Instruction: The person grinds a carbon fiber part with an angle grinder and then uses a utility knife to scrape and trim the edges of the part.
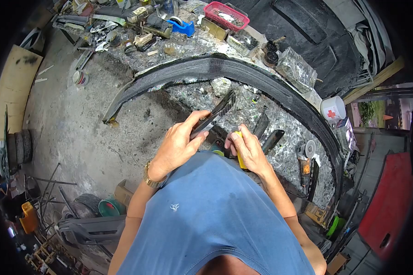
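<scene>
The left hand [176, 146] pinches a narrow black carbon-weave strip [219, 111] pointing toward 1 o'clock while the right hand [248, 152] fists a yellow-handled tool [238, 156] at its lower end, so the work looks underway, with two similar pieces [267, 133] lying at 3 o'clock.
</scene>
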`<state>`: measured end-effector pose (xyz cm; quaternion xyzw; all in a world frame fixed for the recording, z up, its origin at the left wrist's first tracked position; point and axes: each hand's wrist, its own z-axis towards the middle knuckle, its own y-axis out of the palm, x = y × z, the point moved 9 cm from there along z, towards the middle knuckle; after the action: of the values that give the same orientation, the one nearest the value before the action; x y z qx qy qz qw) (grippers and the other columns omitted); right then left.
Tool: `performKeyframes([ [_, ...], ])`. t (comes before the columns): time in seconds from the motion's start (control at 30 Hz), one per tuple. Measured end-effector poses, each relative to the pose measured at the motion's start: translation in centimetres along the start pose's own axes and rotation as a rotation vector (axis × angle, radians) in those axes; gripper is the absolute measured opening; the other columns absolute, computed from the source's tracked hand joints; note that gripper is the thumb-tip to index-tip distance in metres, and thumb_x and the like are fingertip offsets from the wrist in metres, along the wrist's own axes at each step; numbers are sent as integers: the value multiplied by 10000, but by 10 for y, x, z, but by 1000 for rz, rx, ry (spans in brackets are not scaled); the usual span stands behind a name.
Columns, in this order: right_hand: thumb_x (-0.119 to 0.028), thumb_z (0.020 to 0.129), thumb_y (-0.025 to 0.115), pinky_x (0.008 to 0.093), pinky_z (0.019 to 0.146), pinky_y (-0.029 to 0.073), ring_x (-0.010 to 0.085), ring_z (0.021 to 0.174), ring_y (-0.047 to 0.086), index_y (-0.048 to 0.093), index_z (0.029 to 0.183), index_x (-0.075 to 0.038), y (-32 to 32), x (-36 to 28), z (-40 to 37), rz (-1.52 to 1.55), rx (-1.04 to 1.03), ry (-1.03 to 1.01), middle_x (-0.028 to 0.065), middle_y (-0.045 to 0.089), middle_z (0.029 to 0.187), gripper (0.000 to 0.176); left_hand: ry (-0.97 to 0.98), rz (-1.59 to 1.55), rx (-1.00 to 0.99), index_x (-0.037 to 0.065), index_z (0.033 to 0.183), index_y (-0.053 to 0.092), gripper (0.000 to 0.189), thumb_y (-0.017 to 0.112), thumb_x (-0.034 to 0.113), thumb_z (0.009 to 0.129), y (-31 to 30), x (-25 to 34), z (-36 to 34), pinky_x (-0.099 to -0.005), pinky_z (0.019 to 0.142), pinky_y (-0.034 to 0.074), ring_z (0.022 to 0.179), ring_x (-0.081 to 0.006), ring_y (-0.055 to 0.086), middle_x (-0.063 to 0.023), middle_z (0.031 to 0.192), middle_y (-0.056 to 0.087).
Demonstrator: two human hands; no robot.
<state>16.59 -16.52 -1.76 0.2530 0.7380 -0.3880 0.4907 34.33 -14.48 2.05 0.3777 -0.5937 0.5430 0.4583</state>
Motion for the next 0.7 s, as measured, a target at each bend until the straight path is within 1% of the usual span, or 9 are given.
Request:
performKeyframes([
  [0.03, -235, 1052, 452, 329, 575, 469, 162, 620, 595, 498, 1023, -3, 3, -6, 0, 58, -22, -34, 89, 624, 757, 238, 10, -12, -5, -22, 1298, 495, 418, 622, 67, 911, 0, 0, 0, -299, 657, 511, 703, -136, 630, -111, 888, 670],
  [0.07, -235, 1052, 452, 329, 575, 469, 162, 620, 595, 498, 1023, -3, 3, -8, 0, 58, -22, -35, 89, 624, 757, 238, 10, -11, -4, -22, 1298, 495, 418, 622, 67, 911, 0, 0, 0, -299, 657, 511, 703, -136, 630, -111, 888, 670],
  [0.13, -271, 1060, 466, 272, 552, 465, 99, 612, 582, 543, 1025, -6, 9, -13, 0, 164, -91, -38, 50, 633, 757, 278, 1, 20, -20, -21, 1271, 486, 391, 616, 53, 910, 1, 0, 0, -296, 659, 515, 739, -123, 625, -109, 885, 661],
  [0.23, -287, 1059, 474, 251, 547, 455, 87, 592, 561, 559, 1035, -14, 16, -20, -2, 219, -167, 71, 39, 612, 735, 288, -134, -70, -24, -15, 1247, 488, 359, 606, 38, 912, 3, -9, -1, -284, 652, 515, 771, -102, 610, -104, 892, 652],
  [0.27, -287, 1059, 474, 251, 547, 455, 87, 592, 561, 559, 1035, -14, 17, -20, -1, 219, -167, 71, 39, 612, 735, 288, -133, -70, -25, -15, 1247, 488, 359, 606, 38, 912, 4, -10, -1, -284, 652, 515, 771, -102, 610, -104, 892, 652],
  [0.33, -300, 1061, 469, 245, 530, 445, 88, 573, 545, 561, 1034, -20, 24, -20, 2, 287, -203, 97, 29, 579, 703, 296, -211, -131, -44, -10, 1226, 490, 410, 650, 108, 867, 7, -21, -1, -301, 561, 426, 628, -116, 548, -115, 842, 648],
  [0.47, -318, 1061, 465, 246, 511, 444, 89, 558, 534, 553, 1012, -28, 34, -23, 3, 362, -275, 101, 19, 555, 684, 308, -172, -236, -46, -16, 1226, 496, 420, 667, 102, 861, 11, -23, -1, -291, 591, 451, 676, -105, 570, -103, 859, 658],
  [0.53, -342, 1061, 460, 248, 493, 446, 90, 547, 544, 545, 987, -34, 41, -20, 0, 412, -325, 163, 21, 559, 679, 328, -97, -205, -65, 3, 1214, 520, 359, 659, 18, 884, 11, -15, -2, -258, 608, 499, 683, -68, 573, -18, 851, 627],
  [0.7, -360, 1060, 454, 246, 481, 451, 95, 522, 550, 540, 966, -42, 44, -23, 0, 383, -369, 189, 24, 565, 668, 343, -95, -197, -96, 0, 1194, 535, 331, 663, 32, 891, 12, -3, -4, -249, 603, 490, 674, -64, 561, -20, 842, 621],
])
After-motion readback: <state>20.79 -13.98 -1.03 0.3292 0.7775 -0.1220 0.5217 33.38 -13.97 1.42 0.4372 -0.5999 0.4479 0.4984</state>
